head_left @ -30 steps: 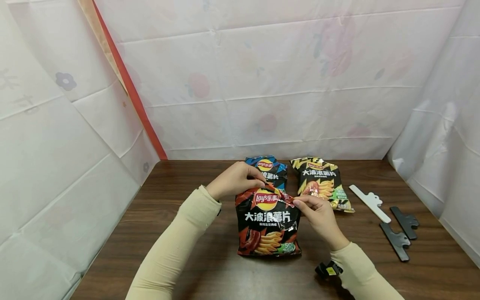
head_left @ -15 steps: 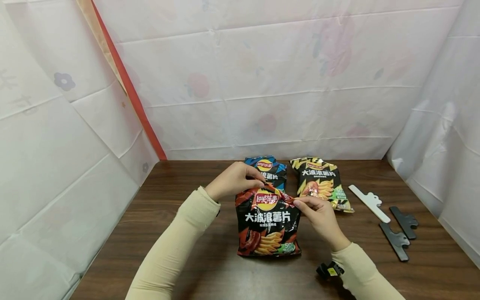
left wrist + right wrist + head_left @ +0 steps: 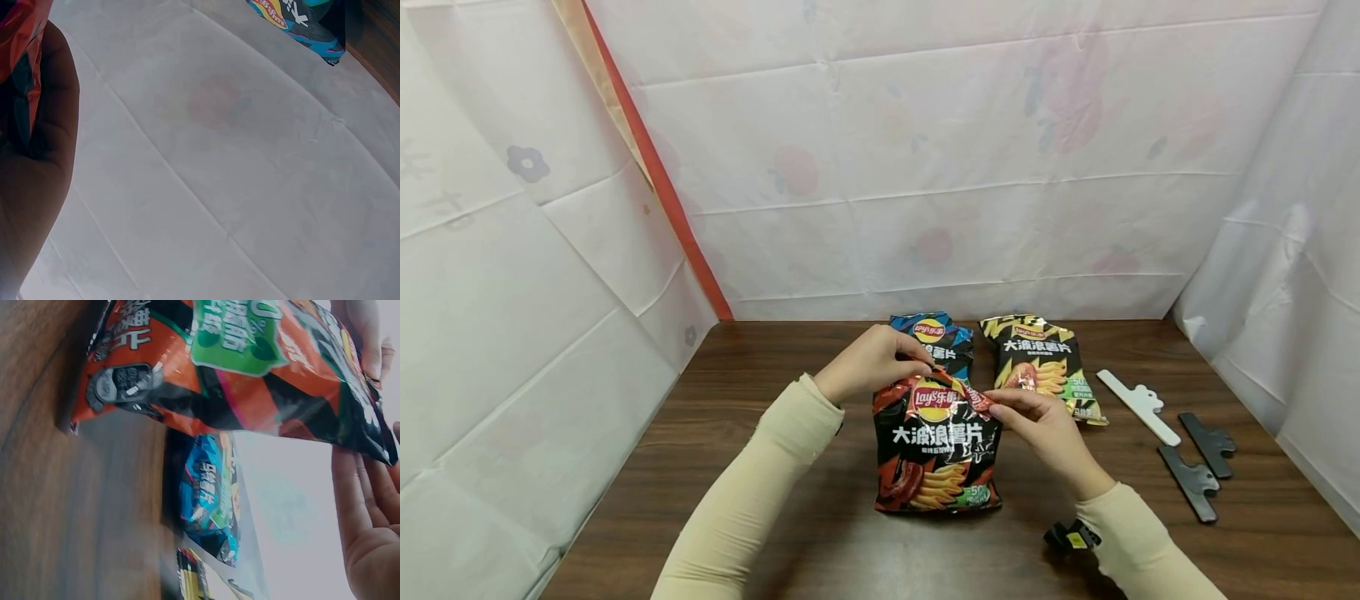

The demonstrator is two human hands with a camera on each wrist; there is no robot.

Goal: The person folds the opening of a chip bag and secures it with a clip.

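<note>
A red and black bag of potato chips [image 3: 936, 454] stands upright on the table, its front toward me and its top edge folded over. My left hand [image 3: 871, 362] pinches the folded edge near the left corner, between thumb and fingers. At the right end of the fold, my right hand [image 3: 1052, 433] pinches the corner with thumb and index finger. The left wrist view has only a strip of the bag [image 3: 24, 37] in the left hand [image 3: 59, 106]. In the right wrist view, the bag's side [image 3: 175, 381] fills the top, with the right hand [image 3: 375, 531] at its upper end.
Behind the held bag lies a blue chip bag [image 3: 957, 343], partly hidden. A yellow and black chip bag [image 3: 1037, 358] is to its right. Farther right are a white bag clip [image 3: 1141, 407] and two dark ones [image 3: 1210, 446]. White sheeting [image 3: 925, 167] walls the table's back and sides.
My right hand has shifted slightly right along with its wrist, and its fingers have moved a little at the folded corner. The left hand stays almost in place.
</note>
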